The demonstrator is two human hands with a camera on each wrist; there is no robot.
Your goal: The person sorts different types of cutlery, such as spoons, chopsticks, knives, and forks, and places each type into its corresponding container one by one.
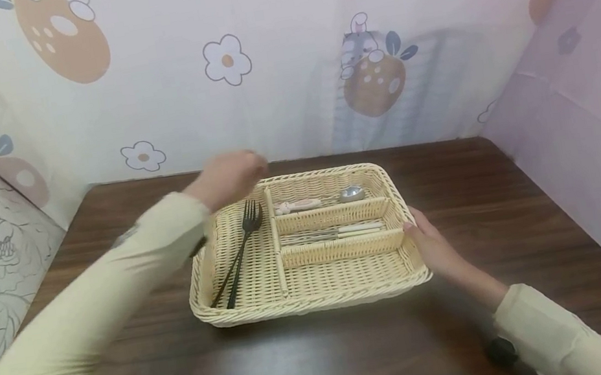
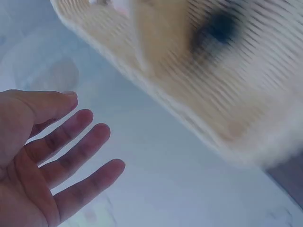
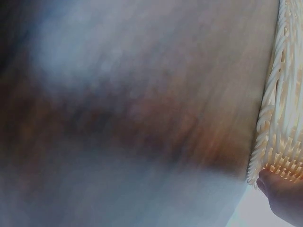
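Observation:
A cream woven cutlery basket [image 1: 347, 298] with dividers appears over the table. My right hand [image 1: 433, 245] grips its right edge, thumb over the rim; in the right wrist view the thumb [image 3: 279, 189] lies against the weave. Beyond the basket's far left corner, my left hand [image 1: 233, 175] is blurred; the left wrist view shows its fingers [image 2: 90, 182] loosely spread, apart from the rim. In the left compartment lie a black fork [image 1: 235, 280] and another long black utensil beside it. The far right compartment holds a spoon [image 1: 351, 193] and a pink-handled utensil [image 1: 303, 205]. White-handled metal utensils [image 1: 359, 229] lie in the middle one.
The dark brown wooden table [image 1: 317, 368] extends around the basket. A patterned white sheet [image 1: 286, 98] hangs along its back edge, with more sheets on the left and right sides.

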